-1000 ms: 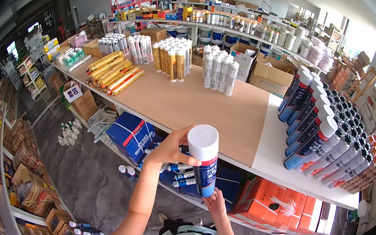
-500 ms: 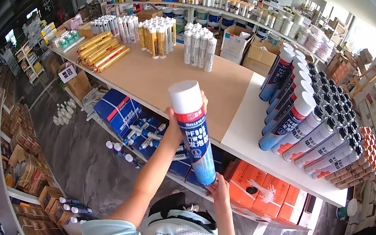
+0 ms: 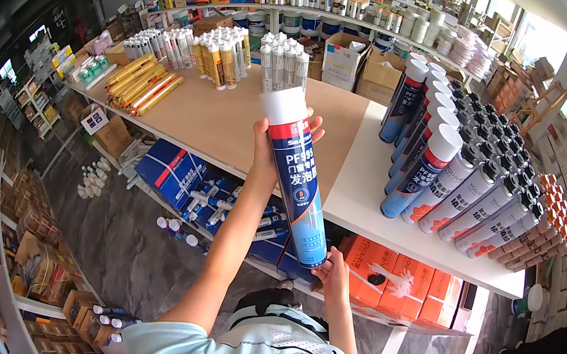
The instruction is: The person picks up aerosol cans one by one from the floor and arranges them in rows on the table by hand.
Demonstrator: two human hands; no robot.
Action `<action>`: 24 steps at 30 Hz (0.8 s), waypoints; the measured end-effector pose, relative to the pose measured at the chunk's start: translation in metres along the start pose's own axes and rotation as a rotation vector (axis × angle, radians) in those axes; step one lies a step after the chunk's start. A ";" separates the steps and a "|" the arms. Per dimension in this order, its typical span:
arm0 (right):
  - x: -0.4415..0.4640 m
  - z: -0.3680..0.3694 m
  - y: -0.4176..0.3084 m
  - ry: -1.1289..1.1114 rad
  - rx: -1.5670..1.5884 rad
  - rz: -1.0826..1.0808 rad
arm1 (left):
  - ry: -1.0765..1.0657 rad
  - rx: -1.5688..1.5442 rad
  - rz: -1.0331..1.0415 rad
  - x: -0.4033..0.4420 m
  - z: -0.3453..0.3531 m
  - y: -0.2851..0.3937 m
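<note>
Can now more frontal, left hand behind, right hand at base

The PF995 foam can hides most of the palm of the left hand; the can's smallest print is unreadable. Another person's dark-clad leg is cut off at right.

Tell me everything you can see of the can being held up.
The can is a tall cylinder that looks like metal, with a white, plastic-looking cap on. Below the cap runs a red band, then dark blue with white lettering including "PF995", turning lighter blue toward the base. It is tilted, top leaning left in the picture, held in front of the counter. The left hand grips its upper part; the right hand is at its bottom edge. Its back is hidden.
</note>
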State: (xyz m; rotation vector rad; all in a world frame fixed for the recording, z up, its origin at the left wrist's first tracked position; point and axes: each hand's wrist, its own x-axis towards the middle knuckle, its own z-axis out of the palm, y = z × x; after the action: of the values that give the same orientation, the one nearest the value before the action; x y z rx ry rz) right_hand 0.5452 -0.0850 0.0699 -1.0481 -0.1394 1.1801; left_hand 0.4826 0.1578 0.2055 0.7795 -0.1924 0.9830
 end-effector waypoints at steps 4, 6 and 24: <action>0.021 0.009 -0.001 0.042 0.031 0.050 | 0.102 0.475 -0.017 0.000 0.031 0.011; 0.031 0.010 -0.009 0.000 0.092 0.083 | 0.195 0.568 0.111 0.000 0.058 0.013; 0.087 -0.021 -0.001 -0.400 0.713 0.499 | -0.304 0.300 -0.178 0.051 0.025 -0.006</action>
State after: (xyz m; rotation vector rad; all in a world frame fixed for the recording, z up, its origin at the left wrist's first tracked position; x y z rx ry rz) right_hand 0.5956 -0.0281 0.0232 -0.2050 0.2377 1.7100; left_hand 0.5213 0.1733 0.2452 1.2017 -0.2368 0.7289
